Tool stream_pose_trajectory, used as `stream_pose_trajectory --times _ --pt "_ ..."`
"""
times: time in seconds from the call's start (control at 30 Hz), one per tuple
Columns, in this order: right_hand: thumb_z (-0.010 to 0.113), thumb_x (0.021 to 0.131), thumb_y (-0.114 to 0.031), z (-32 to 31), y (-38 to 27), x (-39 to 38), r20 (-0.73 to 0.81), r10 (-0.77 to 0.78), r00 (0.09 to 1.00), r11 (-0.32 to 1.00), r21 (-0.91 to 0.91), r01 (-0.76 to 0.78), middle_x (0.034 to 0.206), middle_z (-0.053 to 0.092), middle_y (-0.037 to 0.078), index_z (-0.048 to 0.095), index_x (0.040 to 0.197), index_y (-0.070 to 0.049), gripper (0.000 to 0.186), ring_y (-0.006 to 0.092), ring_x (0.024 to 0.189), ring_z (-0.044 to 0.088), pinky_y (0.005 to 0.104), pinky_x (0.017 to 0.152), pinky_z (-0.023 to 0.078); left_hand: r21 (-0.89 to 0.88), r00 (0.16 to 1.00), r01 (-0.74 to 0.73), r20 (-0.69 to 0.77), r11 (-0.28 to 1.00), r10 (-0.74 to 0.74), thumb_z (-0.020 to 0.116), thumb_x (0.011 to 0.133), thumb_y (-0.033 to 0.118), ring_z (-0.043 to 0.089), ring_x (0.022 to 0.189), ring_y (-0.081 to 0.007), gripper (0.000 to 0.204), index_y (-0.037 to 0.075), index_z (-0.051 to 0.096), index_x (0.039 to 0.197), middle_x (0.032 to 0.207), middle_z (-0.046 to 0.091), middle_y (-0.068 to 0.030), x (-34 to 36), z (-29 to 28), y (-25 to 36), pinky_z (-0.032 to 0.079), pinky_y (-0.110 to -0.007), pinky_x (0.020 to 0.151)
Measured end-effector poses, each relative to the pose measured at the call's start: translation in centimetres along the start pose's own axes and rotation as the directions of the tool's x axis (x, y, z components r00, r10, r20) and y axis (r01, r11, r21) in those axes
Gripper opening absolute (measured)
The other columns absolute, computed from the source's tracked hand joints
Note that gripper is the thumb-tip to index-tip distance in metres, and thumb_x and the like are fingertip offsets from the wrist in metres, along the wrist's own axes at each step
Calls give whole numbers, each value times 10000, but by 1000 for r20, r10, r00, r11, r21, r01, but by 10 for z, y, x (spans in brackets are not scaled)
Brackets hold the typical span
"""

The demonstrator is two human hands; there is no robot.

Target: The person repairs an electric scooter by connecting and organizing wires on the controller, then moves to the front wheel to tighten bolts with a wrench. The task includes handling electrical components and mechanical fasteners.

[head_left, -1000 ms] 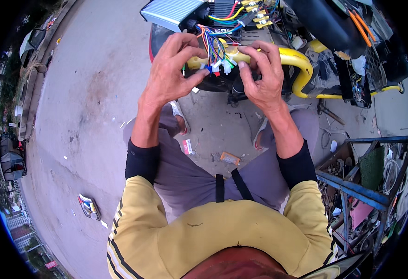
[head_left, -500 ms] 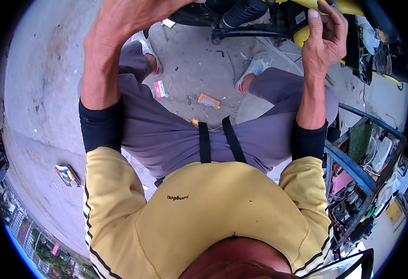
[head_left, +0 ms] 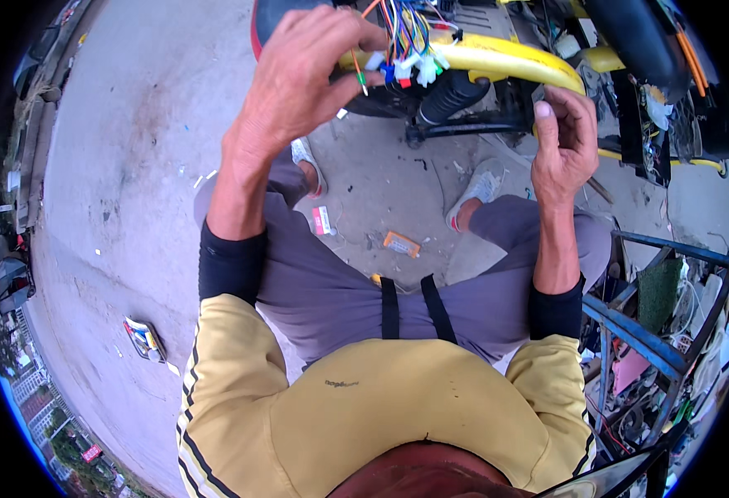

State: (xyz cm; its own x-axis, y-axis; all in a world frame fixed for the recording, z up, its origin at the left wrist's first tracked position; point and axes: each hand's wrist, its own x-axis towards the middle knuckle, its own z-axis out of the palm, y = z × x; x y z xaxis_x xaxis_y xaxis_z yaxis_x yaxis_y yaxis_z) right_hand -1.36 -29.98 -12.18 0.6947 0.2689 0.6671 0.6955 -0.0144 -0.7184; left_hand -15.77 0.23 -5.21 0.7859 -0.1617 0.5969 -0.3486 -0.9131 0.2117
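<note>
My left hand [head_left: 306,70] reaches to the bundle of coloured wires [head_left: 406,25], its fingers curled around some wires beside the white, blue and red connectors [head_left: 425,70]. A green-tipped wire hangs by its thumb. The bundle lies over the yellow tubular frame [head_left: 501,54], above a black corrugated cylinder [head_left: 456,101]. My right hand [head_left: 568,145] is at the frame's right bend, fingers curled and thumb raised; anything inside them is hidden.
A black seat-like part [head_left: 634,37] with orange rods is top right. A blue metal rack [head_left: 630,328] of scrap stands lower right. A filled tray [head_left: 140,340] lies left on the pavement. Small litter [head_left: 402,243] lies between my feet.
My right hand has moved right, off the connectors, to the tube's bend. The view swung away from the wires half a second ago and has partly returned.
</note>
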Motion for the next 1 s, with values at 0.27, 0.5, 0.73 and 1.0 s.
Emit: stream_pose_trajectory --times 0.27,0.5,0.73,1.0 --pt "835 847 -28 60 -35 8 136 -133 982 991 38 129 1086 672 80 708 1166 -29 343 118 675 565 261 584 467 -548 981 158 -4 822 -192 815 836 -56 640 986 -161 353 20 736 1171 1151 680 -86 -5 -15 1 516 -311 828" --pt "930 726 -134 84 -50 13 170 -304 937 944 -81 321 1136 650 96 706 1234 -95 556 235 822 696 353 682 572 -822 927 271 81 501 -367 713 952 -67 693 1025 -154 225 -48 734 1175 1212 680 -122 -4 -17 3 576 -296 892" --pt "894 741 -98 97 -48 13 272 -279 921 914 -219 341 1269 605 78 691 1328 -146 623 195 795 659 363 679 569 -688 896 383 116 616 -427 672 974 -80 670 1068 -136 281 -25 632 1247 1191 676 -80 -13 -13 1 558 -302 918" --pt "814 843 -61 93 -45 12 251 -195 948 967 -110 228 1237 652 133 666 1267 -86 449 366 1040 708 428 828 592 -179 995 101 29 979 -97 684 795 -102 635 980 -287 312 47 723 1066 1068 595 -123 -5 -8 18 520 -360 835"
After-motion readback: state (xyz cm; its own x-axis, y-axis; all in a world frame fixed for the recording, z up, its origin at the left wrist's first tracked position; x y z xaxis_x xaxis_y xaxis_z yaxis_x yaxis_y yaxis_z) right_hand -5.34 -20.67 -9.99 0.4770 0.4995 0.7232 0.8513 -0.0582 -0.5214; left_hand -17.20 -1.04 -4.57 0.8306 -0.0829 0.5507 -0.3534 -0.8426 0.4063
